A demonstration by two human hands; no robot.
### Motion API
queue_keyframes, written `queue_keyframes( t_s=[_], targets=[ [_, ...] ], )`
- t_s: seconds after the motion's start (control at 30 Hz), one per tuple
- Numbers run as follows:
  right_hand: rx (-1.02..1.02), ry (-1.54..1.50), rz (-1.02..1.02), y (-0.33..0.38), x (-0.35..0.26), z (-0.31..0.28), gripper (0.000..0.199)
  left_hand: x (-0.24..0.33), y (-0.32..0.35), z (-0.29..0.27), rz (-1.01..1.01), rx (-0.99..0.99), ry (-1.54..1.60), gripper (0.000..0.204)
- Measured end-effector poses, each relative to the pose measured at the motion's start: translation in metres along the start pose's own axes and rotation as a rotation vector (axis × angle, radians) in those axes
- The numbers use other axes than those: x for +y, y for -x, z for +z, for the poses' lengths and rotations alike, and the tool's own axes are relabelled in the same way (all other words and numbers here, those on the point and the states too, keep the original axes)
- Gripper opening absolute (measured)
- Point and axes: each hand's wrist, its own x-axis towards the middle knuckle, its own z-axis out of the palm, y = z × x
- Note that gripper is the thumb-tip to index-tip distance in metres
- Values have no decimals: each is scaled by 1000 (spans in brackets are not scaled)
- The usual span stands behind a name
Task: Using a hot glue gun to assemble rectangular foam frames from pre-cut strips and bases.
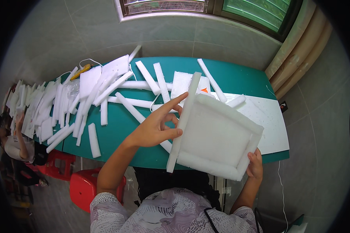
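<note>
A shallow white foam tray (217,132) with raised foam edges is held up over the near side of the table, tilted. My right hand (254,164) grips it at its lower right corner, with most of the fingers hidden behind it. Along the tray's left side stands a long white foam strip (186,120), longer than that side and sticking out past both ends. My left hand (157,126) grips this strip, thumb on its near face and index finger stretched along it farther up. Whether the strip is stuck to the tray, I cannot tell.
Many loose foam strips (94,139) and foam sheets (90,81) cover the left of the green table (241,75). A white board (274,132) lies at the right. A yellow tool (81,72) sits at the back left. Red stools (83,190) and another person (17,145) are at left.
</note>
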Motion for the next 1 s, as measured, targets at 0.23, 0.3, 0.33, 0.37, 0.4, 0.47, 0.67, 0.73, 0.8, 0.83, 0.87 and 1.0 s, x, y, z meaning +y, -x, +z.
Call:
queue_keyframes(
  t_s=[0.23,0.3,0.33,0.37,0.4,0.47,0.67,0.73,0.8,0.83,0.87,1.0],
  targets=[
    [-21,18,8,-1,3,2,66,-7,2,1,22,0,-26,86],
    [0,62,10,-2,4,4,68,-14,2,2,92,23,-77,81],
    [19,107,10,-3,4,5,71,-17,2,3,88,19,-74,81],
    [24,105,13,-4,4,5,71,-19,3,3,117,32,-94,81],
    [20,101,27,-5,4,6,71,-22,3,4,145,45,-114,80],
    [19,94,44,-8,5,6,71,-27,4,4,143,56,-66,80],
    [-50,9,78,-12,9,8,60,-40,8,6,205,143,-132,75],
    [-64,-2,63,-14,10,11,61,-42,9,8,213,176,-148,74],
    [-65,2,76,-15,10,12,62,-45,10,8,173,210,-21,74],
    [-67,9,81,-16,10,13,62,-47,10,7,167,206,-19,74],
    [-62,6,86,-16,10,14,62,-50,10,5,170,207,-12,74],
    [-50,71,89,-19,9,19,69,-57,11,9,170,249,39,74]
  ],
)
